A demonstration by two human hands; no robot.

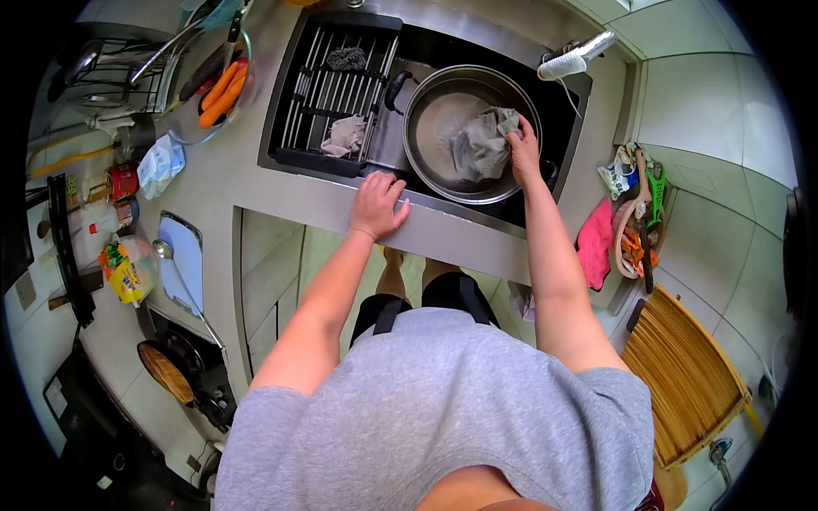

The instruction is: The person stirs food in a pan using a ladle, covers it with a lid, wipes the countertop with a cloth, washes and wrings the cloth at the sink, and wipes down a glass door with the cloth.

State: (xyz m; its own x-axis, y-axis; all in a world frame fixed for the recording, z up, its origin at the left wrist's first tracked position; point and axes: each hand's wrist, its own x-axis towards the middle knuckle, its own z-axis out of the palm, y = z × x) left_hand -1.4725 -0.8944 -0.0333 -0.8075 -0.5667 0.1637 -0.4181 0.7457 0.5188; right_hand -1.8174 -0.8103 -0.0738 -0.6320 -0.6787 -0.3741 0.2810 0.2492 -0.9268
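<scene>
A large steel pot (426, 157) with dark handles stands in the sink, and cloudy water shows inside it. My right hand (524, 149) is over the pot's right side, its fingers closed on a wet grey cloth (481, 146) that lies partly in the water. On the sink's front edge rests my left hand (378, 206), fingers spread a little, holding nothing. Beyond it, a rack (330, 94) spans the sink's left part, with a light crumpled cloth (344, 135) and a dark scouring pad (346, 59) on it.
The faucet (577, 56) reaches in at the upper right. A glass bowl (247, 85) with carrots (223, 95) stands left of the sink. Further right are a pink cloth (594, 243) and a basket (624, 243) of brushes. A blue board (180, 255) with a ladle lies left.
</scene>
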